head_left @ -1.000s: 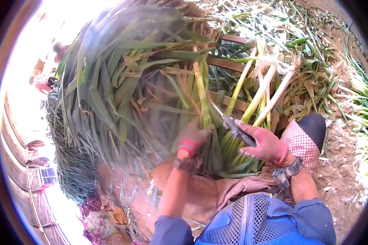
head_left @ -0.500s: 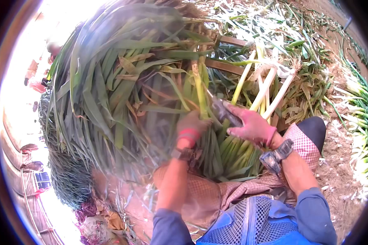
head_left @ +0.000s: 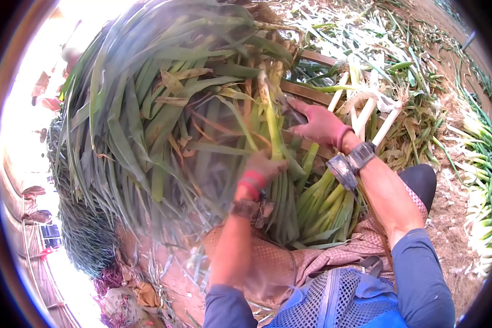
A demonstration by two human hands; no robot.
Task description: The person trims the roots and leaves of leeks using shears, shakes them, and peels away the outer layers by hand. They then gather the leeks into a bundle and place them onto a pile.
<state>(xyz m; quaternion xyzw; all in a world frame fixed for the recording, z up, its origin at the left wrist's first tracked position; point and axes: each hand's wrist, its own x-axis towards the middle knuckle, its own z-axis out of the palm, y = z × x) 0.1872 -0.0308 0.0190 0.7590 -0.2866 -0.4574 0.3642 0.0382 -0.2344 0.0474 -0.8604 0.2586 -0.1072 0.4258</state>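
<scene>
My left hand point(head_left: 261, 167), in a pinkish glove, is closed around a large green onion point(head_left: 270, 117) that stands up from the bundle, its upper stalk partly brown and dry. Just right of that stalk, my gloved right hand point(head_left: 321, 124) is closed on a dark-handled knife point(head_left: 296, 113); its blade is mostly hidden. Several white-stalked green onions point(head_left: 368, 113) with roots lie behind my right wrist. Below my hands, more green leaves point(head_left: 328, 210) rest across my lap.
A big heap of long green leaves point(head_left: 131, 115) rises at the left. Peeled scraps point(head_left: 361, 38) cover the ground behind a wooden bar point(head_left: 306, 92). A row of green onions point(head_left: 478, 202) lies along the right. Another dark green pile point(head_left: 85, 229) stands at the lower left.
My right hand and the knife have moved up and slightly left, toward the upper stalk. My left hand keeps its hold with little movement.
</scene>
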